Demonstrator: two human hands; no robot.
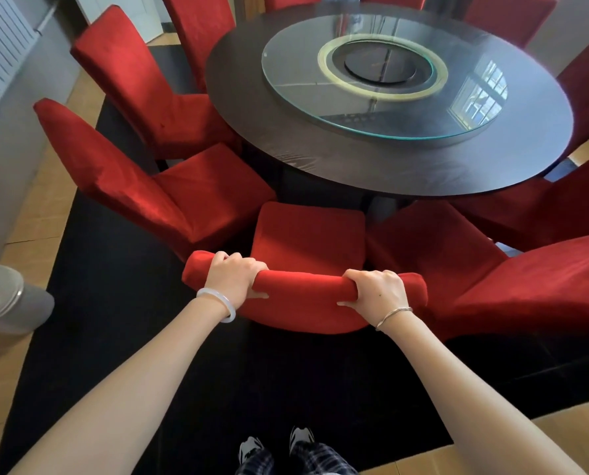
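Dining room, head view. Round dark surface (320, 173), upper centre of the frame, carrying a glass turntable (382, 123). Black rug (114, 303) beneath; grey bin (8, 296) at the lower left edge.

Red chair (306, 231), centre of the frame: its seat faces the surface's near rim, between neighbouring chairs (183, 197) of the same cloth.

Left hand (233, 277): grips the left part of the backrest top, fingers (248, 264) curled over the far side, thumb on the near face; white bangle (217, 303) at the wrist.

Right hand (377, 291): grips the right part likewise, fingers (358, 275) wrapped over; silver bangle (394, 315) at the wrist. Hands well apart.
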